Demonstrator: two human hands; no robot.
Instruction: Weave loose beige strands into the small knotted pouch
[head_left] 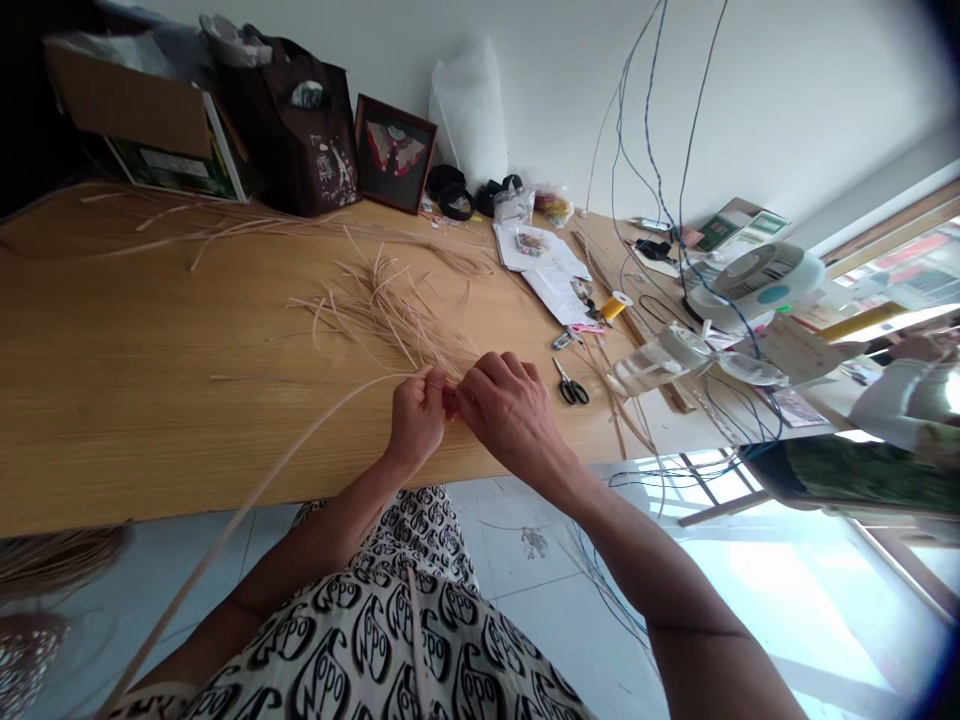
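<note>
My left hand (417, 412) and my right hand (504, 402) meet at the front edge of a wooden table (150, 380), both with fingers pinched on thin pale cane strips (390, 305). The strips fan out across the table behind the hands. One long strip (247, 505) curves from my left hand down past my lap to the lower left.
Black-handled scissors (571, 385) lie right of my hands. A yellow spool (616, 303), papers (551, 270), a picture frame (394, 153), a dark bag (296, 130) and a cardboard box (142, 120) sit farther back. Wires hang at right. Another person's sleeve (900, 400) shows at far right.
</note>
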